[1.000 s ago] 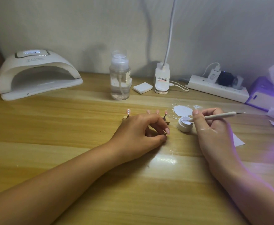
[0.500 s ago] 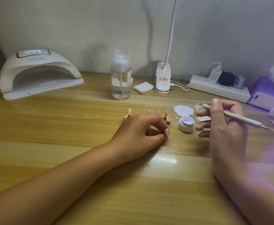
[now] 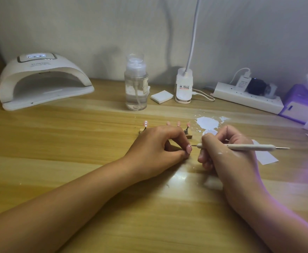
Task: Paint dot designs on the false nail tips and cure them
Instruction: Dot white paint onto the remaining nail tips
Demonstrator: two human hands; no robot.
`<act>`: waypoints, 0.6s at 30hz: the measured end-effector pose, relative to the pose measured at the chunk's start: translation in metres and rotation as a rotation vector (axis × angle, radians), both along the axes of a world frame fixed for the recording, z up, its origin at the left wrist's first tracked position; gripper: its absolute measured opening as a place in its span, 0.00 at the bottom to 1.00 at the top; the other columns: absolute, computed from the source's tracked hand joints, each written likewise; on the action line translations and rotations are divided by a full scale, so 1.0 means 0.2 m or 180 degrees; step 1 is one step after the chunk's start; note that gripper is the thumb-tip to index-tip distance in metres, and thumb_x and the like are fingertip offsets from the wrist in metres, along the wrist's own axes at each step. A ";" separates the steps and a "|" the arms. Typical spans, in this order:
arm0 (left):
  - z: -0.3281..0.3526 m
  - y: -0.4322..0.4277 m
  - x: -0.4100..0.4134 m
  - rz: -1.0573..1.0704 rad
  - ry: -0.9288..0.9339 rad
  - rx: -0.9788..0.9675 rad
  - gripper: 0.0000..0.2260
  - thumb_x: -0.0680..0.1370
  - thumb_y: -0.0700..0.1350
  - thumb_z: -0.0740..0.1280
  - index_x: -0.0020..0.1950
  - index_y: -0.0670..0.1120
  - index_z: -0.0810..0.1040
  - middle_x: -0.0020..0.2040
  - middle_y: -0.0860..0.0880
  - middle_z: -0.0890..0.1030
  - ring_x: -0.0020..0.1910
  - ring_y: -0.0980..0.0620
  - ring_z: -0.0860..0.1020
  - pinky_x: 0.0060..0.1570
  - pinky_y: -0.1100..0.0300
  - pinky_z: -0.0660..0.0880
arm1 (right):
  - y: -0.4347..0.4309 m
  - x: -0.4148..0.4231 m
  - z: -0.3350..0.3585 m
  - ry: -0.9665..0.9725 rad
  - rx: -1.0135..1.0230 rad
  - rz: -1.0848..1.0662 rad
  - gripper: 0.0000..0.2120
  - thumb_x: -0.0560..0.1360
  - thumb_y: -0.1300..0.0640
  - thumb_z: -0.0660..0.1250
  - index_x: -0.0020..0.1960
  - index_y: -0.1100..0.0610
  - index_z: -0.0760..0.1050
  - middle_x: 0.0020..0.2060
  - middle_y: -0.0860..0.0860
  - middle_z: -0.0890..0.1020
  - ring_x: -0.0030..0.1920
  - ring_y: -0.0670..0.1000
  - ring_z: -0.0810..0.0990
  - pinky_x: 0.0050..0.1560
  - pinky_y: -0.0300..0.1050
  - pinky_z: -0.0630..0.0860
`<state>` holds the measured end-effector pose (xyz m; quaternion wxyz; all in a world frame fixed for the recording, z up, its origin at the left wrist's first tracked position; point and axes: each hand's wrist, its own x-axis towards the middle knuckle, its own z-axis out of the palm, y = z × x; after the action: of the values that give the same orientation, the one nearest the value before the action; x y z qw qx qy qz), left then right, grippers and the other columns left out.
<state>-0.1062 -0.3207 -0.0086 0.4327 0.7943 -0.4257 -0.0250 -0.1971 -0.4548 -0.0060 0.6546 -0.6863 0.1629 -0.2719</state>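
My left hand (image 3: 157, 145) pinches a small stand with a pink false nail tip (image 3: 188, 148) on it, held just above the wooden table. My right hand (image 3: 224, 150) grips a pale dotting tool (image 3: 250, 147) like a pen, and its fine metal tip touches the top edge of that nail tip. Behind my left hand stands a wooden holder (image 3: 188, 136) with several more pink nail tips (image 3: 145, 123); the leftmost one bears white dots. A small white gel pot (image 3: 210, 132) shows partly behind my right hand. The white curing lamp (image 3: 43, 81) sits at the back left, its display lit.
A clear pump bottle (image 3: 136, 83), a white block (image 3: 161, 96) and a desk lamp base (image 3: 184, 86) stand along the back. A power strip (image 3: 248, 99) and purple tissue box (image 3: 301, 103) lie at the right. White gel is smeared on the table (image 3: 208, 122); paper scraps lie nearby.
My right hand has left the gel pot, swung the dotting tool round and brought its tip down and left onto the nail tip. My left hand has stayed put.
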 end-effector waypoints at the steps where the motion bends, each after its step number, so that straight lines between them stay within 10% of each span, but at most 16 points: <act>1: 0.00 0.00 0.00 0.0008 -0.0016 0.0009 0.12 0.72 0.41 0.74 0.38 0.58 0.78 0.36 0.69 0.78 0.30 0.61 0.75 0.36 0.73 0.64 | 0.00 0.00 0.00 0.0028 -0.0010 0.0009 0.11 0.67 0.58 0.69 0.31 0.54 0.67 0.23 0.57 0.78 0.21 0.47 0.72 0.23 0.36 0.69; 5: 0.00 0.00 -0.01 0.0096 -0.0113 0.0075 0.14 0.72 0.41 0.75 0.36 0.59 0.76 0.35 0.70 0.77 0.33 0.59 0.77 0.43 0.86 0.56 | 0.00 0.01 0.00 0.0112 -0.0041 -0.0010 0.11 0.66 0.59 0.68 0.30 0.53 0.67 0.23 0.57 0.78 0.22 0.48 0.72 0.23 0.37 0.69; 18: 0.00 0.00 0.00 0.0007 0.0016 -0.0028 0.11 0.72 0.40 0.74 0.38 0.57 0.79 0.36 0.67 0.79 0.31 0.59 0.76 0.36 0.69 0.67 | 0.00 0.01 0.00 0.0052 -0.0029 0.0069 0.13 0.72 0.66 0.67 0.33 0.56 0.67 0.24 0.58 0.79 0.21 0.48 0.73 0.23 0.37 0.70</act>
<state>-0.1066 -0.3208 -0.0090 0.4374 0.7928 -0.4238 -0.0248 -0.1953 -0.4557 -0.0066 0.6530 -0.6932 0.1596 -0.2600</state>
